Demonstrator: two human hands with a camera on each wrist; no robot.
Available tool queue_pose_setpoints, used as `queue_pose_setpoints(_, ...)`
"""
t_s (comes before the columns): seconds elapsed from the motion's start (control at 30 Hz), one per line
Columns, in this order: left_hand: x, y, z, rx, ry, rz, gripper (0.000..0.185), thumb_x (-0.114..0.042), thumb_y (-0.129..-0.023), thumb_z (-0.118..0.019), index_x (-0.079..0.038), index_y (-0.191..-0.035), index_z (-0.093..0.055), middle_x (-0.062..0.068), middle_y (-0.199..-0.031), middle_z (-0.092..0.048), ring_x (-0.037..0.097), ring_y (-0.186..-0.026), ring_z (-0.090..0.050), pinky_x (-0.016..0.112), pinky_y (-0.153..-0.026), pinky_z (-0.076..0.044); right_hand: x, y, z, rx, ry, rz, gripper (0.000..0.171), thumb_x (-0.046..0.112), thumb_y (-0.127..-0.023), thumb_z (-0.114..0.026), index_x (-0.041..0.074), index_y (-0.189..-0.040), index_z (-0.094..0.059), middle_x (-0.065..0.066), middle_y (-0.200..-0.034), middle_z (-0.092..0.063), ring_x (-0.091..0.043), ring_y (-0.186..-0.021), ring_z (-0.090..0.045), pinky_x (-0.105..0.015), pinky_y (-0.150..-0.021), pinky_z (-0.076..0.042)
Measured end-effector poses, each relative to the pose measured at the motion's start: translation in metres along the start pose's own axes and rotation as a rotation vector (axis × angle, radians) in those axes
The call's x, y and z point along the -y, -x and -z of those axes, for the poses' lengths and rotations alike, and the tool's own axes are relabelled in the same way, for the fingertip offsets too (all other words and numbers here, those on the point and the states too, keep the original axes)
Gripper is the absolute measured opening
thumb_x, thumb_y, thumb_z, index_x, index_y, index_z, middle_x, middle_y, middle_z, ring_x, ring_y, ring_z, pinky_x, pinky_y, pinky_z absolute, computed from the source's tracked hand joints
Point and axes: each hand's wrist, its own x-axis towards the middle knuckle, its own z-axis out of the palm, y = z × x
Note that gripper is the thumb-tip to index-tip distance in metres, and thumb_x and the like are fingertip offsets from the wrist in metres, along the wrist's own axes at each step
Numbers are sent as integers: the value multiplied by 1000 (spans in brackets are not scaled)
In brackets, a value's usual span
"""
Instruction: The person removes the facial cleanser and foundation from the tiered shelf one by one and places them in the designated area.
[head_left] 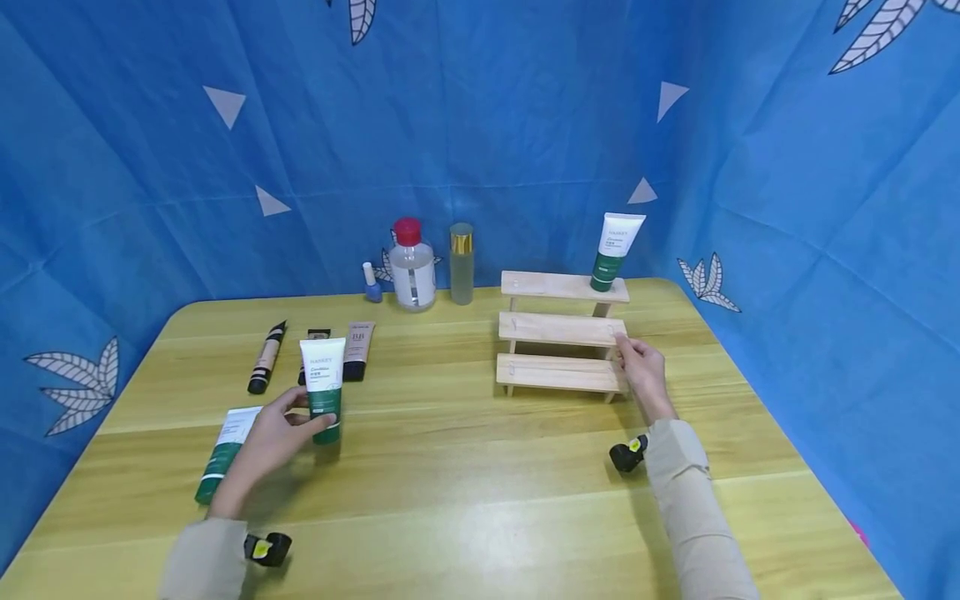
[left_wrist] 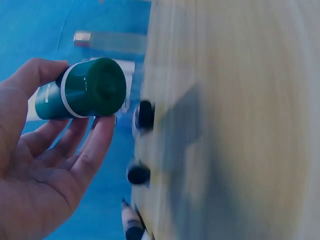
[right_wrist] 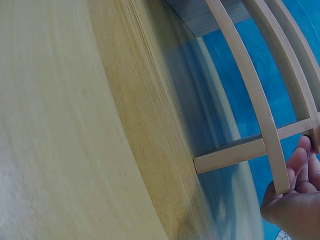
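Observation:
My left hand (head_left: 279, 435) pinches a white-and-green squeeze tube (head_left: 325, 385) near its green cap. The tube is upright, cap down; in the left wrist view its cap hangs clear of the table. Another such tube (head_left: 225, 454) lies beside my left forearm. At the right, a three-step wooden display stand (head_left: 558, 329) carries a third white-and-green tube (head_left: 617, 250) at the right end of its top step, standing on its cap. My right hand (head_left: 643, 367) holds the stand's right end, its fingers curled at the middle step (right_wrist: 292, 65); the thumb is partly hidden in the right wrist view.
Left of centre lie a slim black-capped tube (head_left: 267, 358), a BB cream tube (head_left: 358, 350) and a dark tube (head_left: 318, 333) partly behind the held one. Along the back stand a blue nail polish bottle (head_left: 372, 287), a red-capped bottle (head_left: 413, 275) and a gold-collared bottle (head_left: 462, 271). Blue cloth (head_left: 480, 125) hangs behind.

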Motion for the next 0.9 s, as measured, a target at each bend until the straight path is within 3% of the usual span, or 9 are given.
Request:
queue_pose_setpoints(0.37, 26, 23, 12, -9, -89, 115, 74, -34, -89, -64, 9, -140, -32, 37, -127, -46, 47, -112, -51, 43, -78, -53, 1, 1, 0, 0, -2, -24, 39, 50, -94, -51, 12, -97, -59, 5, -83, -53, -8, -73, -46, -21, -60, -39)
queue_pose_setpoints(0.67, 35, 25, 19, 50, -230, 200, 75, -36, -87, -64, 16, -134, -38, 35, -113, -54, 36, -96, -57, 44, -76, -50, 0, -1, -1, -17, 2, -12, 41, 49, -93, -52, 10, -100, -59, 7, -81, -53, -8, -75, -47, -21, -66, -40)
queue_pose_setpoints(0.9, 35, 27, 21, 93, -252, 227, 74, -35, -86, -63, 18, -131, -40, 34, -108, -57, 31, -90, -59, 39, -70, -50, -1, -2, -1, -13, 2, -20, 40, 51, -93, -52, 11, -97, -59, 7, -82, -52, -9, -76, -46, -24, -67, -40)
